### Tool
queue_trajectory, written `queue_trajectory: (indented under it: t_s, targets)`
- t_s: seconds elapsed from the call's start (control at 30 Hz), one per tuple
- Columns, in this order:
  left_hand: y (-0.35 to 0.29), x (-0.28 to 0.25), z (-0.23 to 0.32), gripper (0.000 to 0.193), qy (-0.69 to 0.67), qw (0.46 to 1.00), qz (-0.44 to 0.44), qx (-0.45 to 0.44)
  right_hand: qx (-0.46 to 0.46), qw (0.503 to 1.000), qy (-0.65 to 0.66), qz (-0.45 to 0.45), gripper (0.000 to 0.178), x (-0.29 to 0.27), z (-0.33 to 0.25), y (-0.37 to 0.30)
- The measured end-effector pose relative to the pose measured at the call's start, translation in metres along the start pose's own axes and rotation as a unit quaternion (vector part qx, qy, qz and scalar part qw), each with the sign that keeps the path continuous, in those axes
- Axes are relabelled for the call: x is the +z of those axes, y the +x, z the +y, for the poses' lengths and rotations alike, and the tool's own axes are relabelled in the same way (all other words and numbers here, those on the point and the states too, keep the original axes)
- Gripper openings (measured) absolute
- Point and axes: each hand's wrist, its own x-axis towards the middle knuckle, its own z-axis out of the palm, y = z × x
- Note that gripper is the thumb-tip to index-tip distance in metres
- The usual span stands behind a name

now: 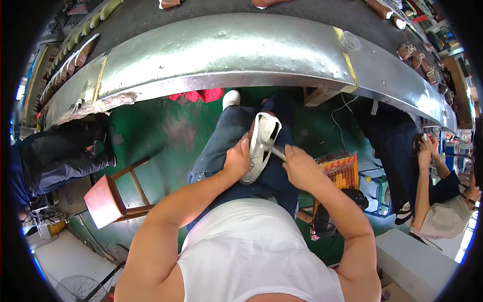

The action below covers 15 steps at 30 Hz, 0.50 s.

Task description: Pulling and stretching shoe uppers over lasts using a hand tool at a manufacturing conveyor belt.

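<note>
Over my lap I have a cream-white shoe (258, 163), its opening facing up and some brown showing beside its far end. My left hand (237, 160) is closed on the shoe's left side, thumb along its edge. From the right, my right hand (303, 169) grips a slim pale tool (274, 150), whose tip reaches the shoe's upper near the opening. What kind of tool it is cannot be made out, since the fist covers one end.
A metal-edged bench (226, 53) curves ahead, with brown shoes (421, 61) at its right. A wooden stool (108, 199) stands left; a beaded seat mat (343, 171) lies right. Co-workers sit at both sides, one co-worker's hands (426, 146) at far right. Red cloth (196, 95) lies under the bench.
</note>
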Motion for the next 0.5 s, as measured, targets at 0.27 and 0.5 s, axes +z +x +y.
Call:
queue_trajectory:
  t_s: [0.27, 0.5]
  targets:
    - [0.000, -0.001, -0.004, 0.053, 0.106, 0.974, -0.044, 0.196, 0.061, 0.998, -0.006, -0.002, 0.020, 0.023, 0.034, -0.002]
    - [0.007, -0.029, 0.037, 0.061, 0.226, 0.946, -0.207, 0.102, 0.042, 0.967, 0.233, 0.095, 0.027, -0.005, 0.017, 0.027]
